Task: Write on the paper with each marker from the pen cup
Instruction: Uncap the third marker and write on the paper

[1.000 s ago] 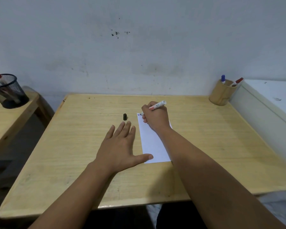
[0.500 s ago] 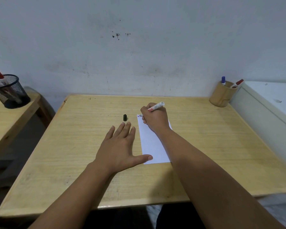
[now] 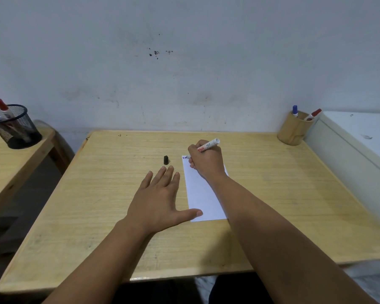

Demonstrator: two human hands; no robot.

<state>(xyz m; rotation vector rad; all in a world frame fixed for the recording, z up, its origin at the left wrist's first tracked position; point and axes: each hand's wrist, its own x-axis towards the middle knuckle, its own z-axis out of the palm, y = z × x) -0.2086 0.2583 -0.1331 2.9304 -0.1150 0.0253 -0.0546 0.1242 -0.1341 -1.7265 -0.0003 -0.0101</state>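
Wooden desk (image 3: 110,194) with paper (image 3: 203,200): right hand (image 3: 205,161) pinches a marker (image 3: 207,145) at the sheet's far corner, left hand (image 3: 157,200) spread flat beside the paper, thumb pinning its near edge, best kept pressed while short strokes are drawn.

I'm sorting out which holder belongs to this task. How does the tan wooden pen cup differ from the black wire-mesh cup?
The tan wooden pen cup has solid walls; the black wire-mesh cup is see-through. The wooden one stands at the far right corner of the desk with the white paper; the mesh one stands on the neighbouring desk to the left. Both hold a red-capped and a blue-capped marker.
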